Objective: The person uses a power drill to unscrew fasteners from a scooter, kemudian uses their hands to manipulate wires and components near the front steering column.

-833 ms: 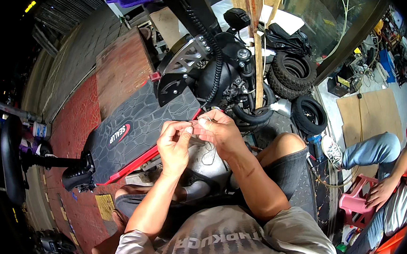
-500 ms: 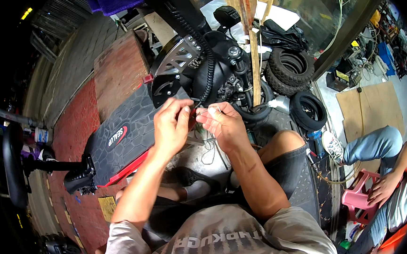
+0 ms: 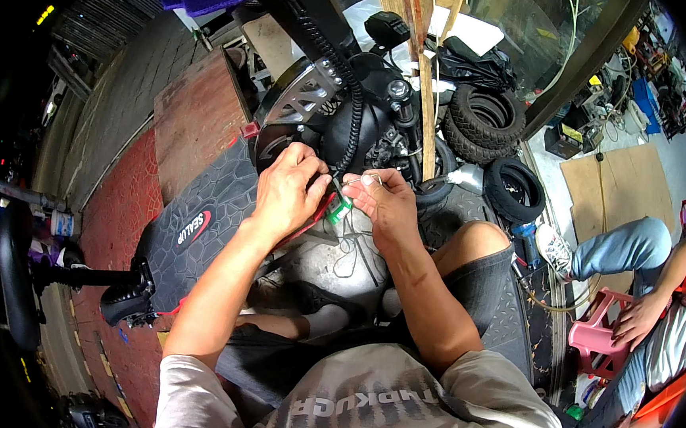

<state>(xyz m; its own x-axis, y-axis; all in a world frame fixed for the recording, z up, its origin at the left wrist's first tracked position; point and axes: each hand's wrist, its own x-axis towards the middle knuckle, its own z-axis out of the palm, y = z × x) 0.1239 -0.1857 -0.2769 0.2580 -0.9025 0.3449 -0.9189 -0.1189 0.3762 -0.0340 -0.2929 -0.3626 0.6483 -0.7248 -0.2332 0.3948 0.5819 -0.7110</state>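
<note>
In the middle of the view, my left hand (image 3: 291,188) is closed, thumb and fingers pinched beside the lower end of a black ribbed cable sleeve (image 3: 355,111). What it grips is too small to make out. Just to its right, my right hand (image 3: 389,208) pinches a thin wire (image 3: 373,178) that curves over its fingertips. Between and below the hands hangs a small green piece (image 3: 340,211), with a red wire near it. Thin dark cords (image 3: 346,250) dangle lower down. All this is beside an electric scooter, whose dark textured deck (image 3: 192,211) lies to the left.
Wooden strips (image 3: 428,101) stand behind the scooter's front parts. Stacked tyres (image 3: 485,120) and a loose tyre (image 3: 513,191) lie at right. A seated person's hand (image 3: 639,318) rests on a pink stool (image 3: 599,331). Cardboard (image 3: 619,193) covers part of the floor; a scooter seat (image 3: 19,271) is far left.
My left hand has turned more back-up and shifted slightly left and up. The green piece and red wire now show between the hands. My right hand stays nearly in place, still pinching the wire.
</note>
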